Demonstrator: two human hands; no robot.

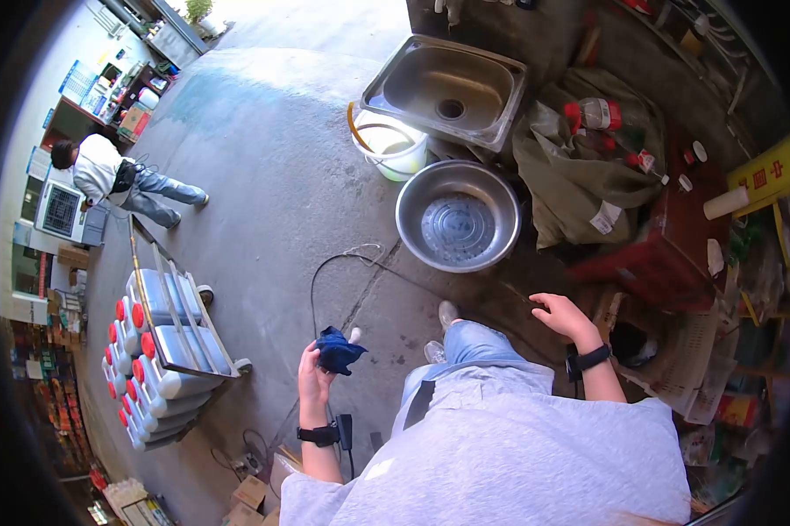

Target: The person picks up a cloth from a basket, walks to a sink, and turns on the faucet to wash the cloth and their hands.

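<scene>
Left hand (313,375) has its fingers pinched around a dark blue cloth (339,351), held up over the concrete floor. Right hand (566,319) is just hanging out to the side, fingers loose and a bit spread. Tons of clutter around: metal basin (401,216) on the floor ahead, bucket (402,167) and sink (396,86) right behind it, sack (563,209) with bottles (598,114) on top to the right. A cable (314,289) loops across the floor between cloth and basin. Over left, a cart (226,347) stacked with red-capped jugs (193,384), another person (104,169) beyond it.
</scene>
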